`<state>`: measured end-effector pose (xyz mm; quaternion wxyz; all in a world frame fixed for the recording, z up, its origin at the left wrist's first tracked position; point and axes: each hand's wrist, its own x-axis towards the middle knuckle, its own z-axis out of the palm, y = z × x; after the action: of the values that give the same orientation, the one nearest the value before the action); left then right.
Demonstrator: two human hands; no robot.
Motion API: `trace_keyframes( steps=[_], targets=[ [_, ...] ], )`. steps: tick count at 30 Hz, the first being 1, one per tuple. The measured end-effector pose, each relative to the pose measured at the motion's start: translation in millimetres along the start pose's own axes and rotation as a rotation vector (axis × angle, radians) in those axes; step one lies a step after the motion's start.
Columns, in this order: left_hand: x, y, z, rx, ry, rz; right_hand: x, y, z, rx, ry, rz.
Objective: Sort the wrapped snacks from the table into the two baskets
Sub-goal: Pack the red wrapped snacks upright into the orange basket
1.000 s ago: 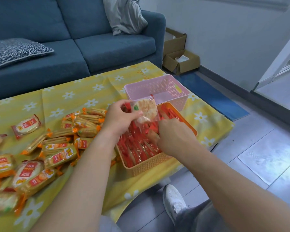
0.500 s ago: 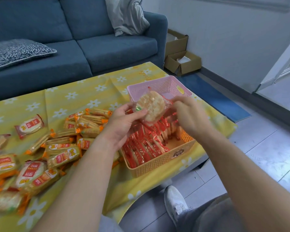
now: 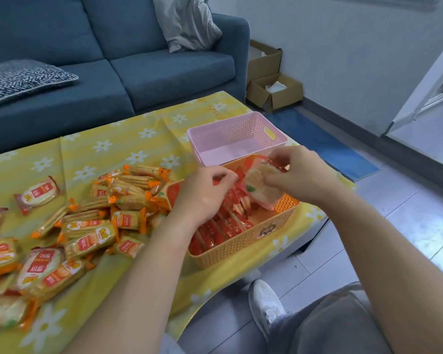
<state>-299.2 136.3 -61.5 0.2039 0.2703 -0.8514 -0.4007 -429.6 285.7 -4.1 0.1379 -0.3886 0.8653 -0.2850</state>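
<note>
Fingers (image 3: 276, 176) of the right hand (image 3: 304, 175) grasp a round cracker packet (image 3: 260, 187), held tilted just above the far right corner of the orange basket (image 3: 241, 247). The left hand (image 3: 202, 194) hovers over that basket's left side, its fingers loosely curled and released. Red-wrapped snacks (image 3: 223, 228) lie inside the orange basket. The pink basket (image 3: 230, 135) sits just behind it, and a heap of orange-wrapped snacks (image 3: 100, 221) lies to its left on the desk (image 3: 118, 146).

blue fabric sofa (image 3: 164, 72) at rear. black-and-white patterned cushion (image 3: 18, 77) on its left seat; grey pillow (image 3: 187, 21) propped by its right armrest. two open cardboard boxes (image 3: 274, 92) just beside that armrest, against the wall. blue mat (image 3: 330, 149) on grey tiled floor (image 3: 407, 221). white sneaker (image 3: 265, 302) at bottom.
</note>
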Motion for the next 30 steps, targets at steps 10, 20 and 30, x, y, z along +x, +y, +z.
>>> trace_keyframes(
  steps=[10,20,30],
  targets=[
    [-11,1,22,0.510,-0.124,-0.108,11,-2,42,-0.369,-0.134,-0.042],
    [0,-9,10,0.308,-0.148,-0.182,6,-9,51,-0.423,-0.074,0.043],
    [0,-10,11,0.380,-0.211,-0.120,8,-9,73,-0.472,-0.170,0.017]
  ],
)
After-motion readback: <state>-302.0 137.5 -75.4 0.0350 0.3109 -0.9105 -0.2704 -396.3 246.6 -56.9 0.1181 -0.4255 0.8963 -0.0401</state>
